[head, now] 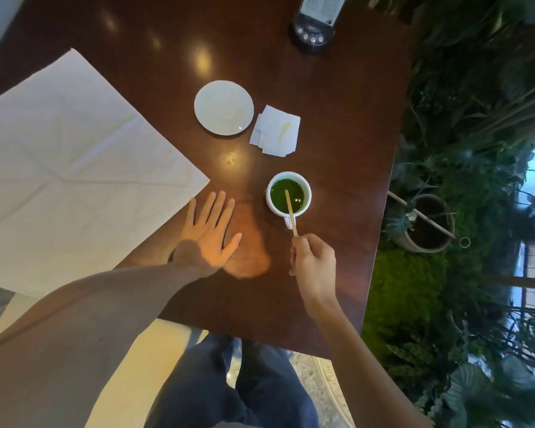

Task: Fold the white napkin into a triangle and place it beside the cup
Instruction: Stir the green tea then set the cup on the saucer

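A large white napkin (65,168) lies unfolded and creased on the left of the dark wooden table (337,125), its near edge hanging past the table. A white cup (288,194) of green liquid stands right of centre. A wooden stir stick (291,211) leans in the cup, and my right hand (314,264) pinches its near end. My left hand (210,233) rests flat on the table, fingers spread, just below the napkin's right corner and left of the cup.
A white saucer (223,108) sits beyond the cup, with small torn white paper packets (275,131) to its right. A dark round device with buttons (312,29) stands at the far edge. Potted plants (430,223) crowd the floor past the table's right edge.
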